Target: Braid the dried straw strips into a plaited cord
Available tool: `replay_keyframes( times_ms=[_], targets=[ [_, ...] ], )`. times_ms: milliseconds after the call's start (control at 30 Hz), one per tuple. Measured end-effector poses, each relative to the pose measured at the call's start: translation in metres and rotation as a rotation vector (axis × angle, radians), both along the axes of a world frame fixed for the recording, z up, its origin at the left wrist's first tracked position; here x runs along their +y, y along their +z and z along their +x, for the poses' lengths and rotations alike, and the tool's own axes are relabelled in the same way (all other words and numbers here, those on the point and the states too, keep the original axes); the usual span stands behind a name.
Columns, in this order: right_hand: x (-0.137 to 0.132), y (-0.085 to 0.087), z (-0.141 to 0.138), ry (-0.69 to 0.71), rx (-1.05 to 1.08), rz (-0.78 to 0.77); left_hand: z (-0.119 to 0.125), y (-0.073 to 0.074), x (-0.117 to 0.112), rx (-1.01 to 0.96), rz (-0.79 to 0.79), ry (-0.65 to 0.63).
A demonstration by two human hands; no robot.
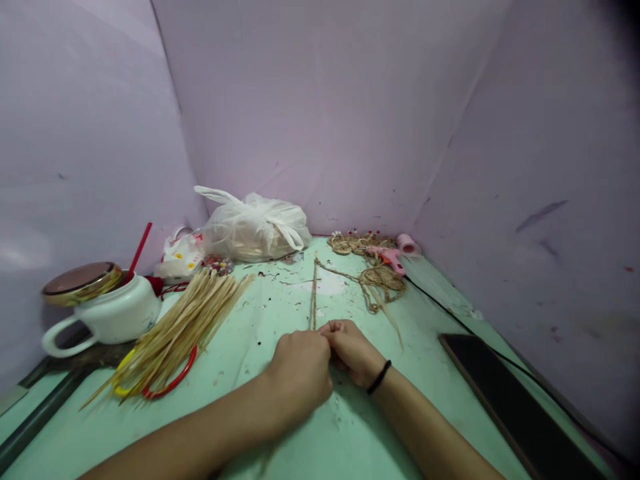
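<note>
Hands (303,367) on twine (315,293), packet (181,259) print illegible

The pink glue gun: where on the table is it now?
In the head view, the pink glue gun lies right of centre near the back of the table, beside the brown cord and close to the pink roll.

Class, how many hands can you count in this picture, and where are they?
2. The left hand is a fist where the straight stretch of twine reaches it; the right hand is just beside it, a black band at its wrist. No other hand shows.
</note>
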State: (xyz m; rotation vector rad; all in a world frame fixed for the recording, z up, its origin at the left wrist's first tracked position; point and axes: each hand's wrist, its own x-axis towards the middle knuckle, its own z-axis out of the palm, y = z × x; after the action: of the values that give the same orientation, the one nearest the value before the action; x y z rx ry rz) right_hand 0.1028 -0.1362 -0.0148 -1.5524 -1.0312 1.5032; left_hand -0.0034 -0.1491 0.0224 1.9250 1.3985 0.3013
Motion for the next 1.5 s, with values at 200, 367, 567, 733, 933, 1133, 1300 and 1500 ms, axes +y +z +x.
replay_keyframes(
  times_ms=[200, 367, 567, 733, 933, 1133, 1300, 1500],
  targets=[
    [0.002, -0.001, 0.007, 0.102, 0.083, -0.004, -0.02, 0.001, 0.042, -0.069, -0.046, 0.162],
    [0.003, 0.0, 0.011, 0.157, 0.171, 0.017, -0.02, -0.007, 0.049, -0.355, -0.598, 0.093],
    [0.004, 0.001, 0.009, 0.195, -0.063, 0.138, -0.017, -0.013, 0.047, -0.235, -0.496, 0.172],
    [0.005, -0.009, 0.011, 0.167, -0.434, 0.28, -0.011, -0.014, 0.041, -0.181, -0.406, 0.237],
    [0.006, -0.001, 0.027, 0.286, -0.519, 0.211, -0.008, -0.019, 0.038, -0.387, -0.418, 0.227],
    [0.006, 0.015, 0.046, 0.387, -0.383, 0.063, -0.011, -0.022, 0.041, -0.413, -0.444, 0.223],
    [0.007, 0.033, 0.052, 0.052, -0.383, 0.154, -0.01, -0.015, 0.038, -0.37, -0.46, 0.233],
    [0.014, 0.056, 0.023, 0.038, -0.344, 0.181, -0.01, -0.012, 0.035, -0.354, -0.427, 0.262]
  ],
)
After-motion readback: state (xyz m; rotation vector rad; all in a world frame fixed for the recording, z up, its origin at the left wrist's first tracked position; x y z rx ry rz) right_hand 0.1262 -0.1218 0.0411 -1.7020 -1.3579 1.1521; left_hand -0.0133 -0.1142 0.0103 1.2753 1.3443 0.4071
